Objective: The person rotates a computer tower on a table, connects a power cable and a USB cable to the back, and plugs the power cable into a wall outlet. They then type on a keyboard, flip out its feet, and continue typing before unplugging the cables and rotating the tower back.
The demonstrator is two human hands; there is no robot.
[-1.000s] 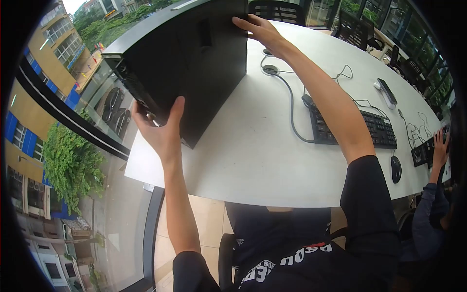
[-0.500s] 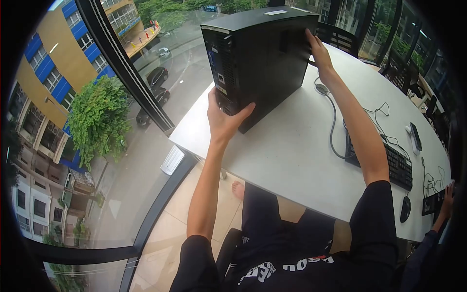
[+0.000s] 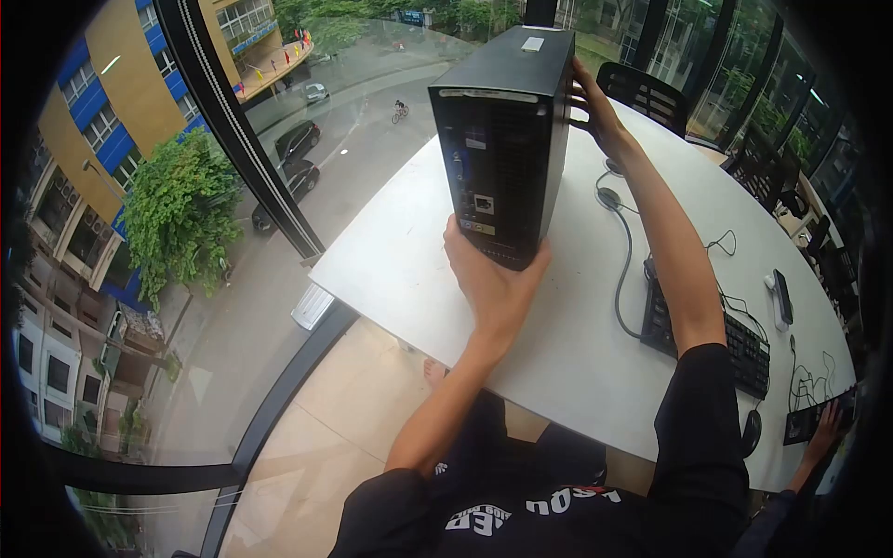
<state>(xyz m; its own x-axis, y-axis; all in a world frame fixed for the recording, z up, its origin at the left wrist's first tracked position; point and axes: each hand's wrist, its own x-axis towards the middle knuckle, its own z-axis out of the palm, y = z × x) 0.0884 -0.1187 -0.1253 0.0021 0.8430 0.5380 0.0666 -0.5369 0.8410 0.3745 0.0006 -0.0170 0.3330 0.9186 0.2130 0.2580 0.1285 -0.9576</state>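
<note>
A black desktop computer tower (image 3: 507, 149) stands on the white table (image 3: 577, 344), its port side facing me. My left hand (image 3: 493, 288) grips the lower edge of that port side, thumb on one side and fingers on the other. Against the tower's right side, toward its far end, presses my right hand (image 3: 600, 116), fingers partly hidden behind the case. Ports and a label show on the near panel, and a small white sticker lies on the top.
A black keyboard (image 3: 707, 339), a cable (image 3: 621, 270), a mouse (image 3: 751, 432) and a phone-like device (image 3: 781, 298) are on the table's right. Another person's hand (image 3: 823, 432) rests by a dark device at far right. Chairs (image 3: 642, 93) stand behind; a glass wall is at left.
The tower has turned so its port side faces me more squarely. My left hand has moved right with it, and my right hand has shifted slightly left.
</note>
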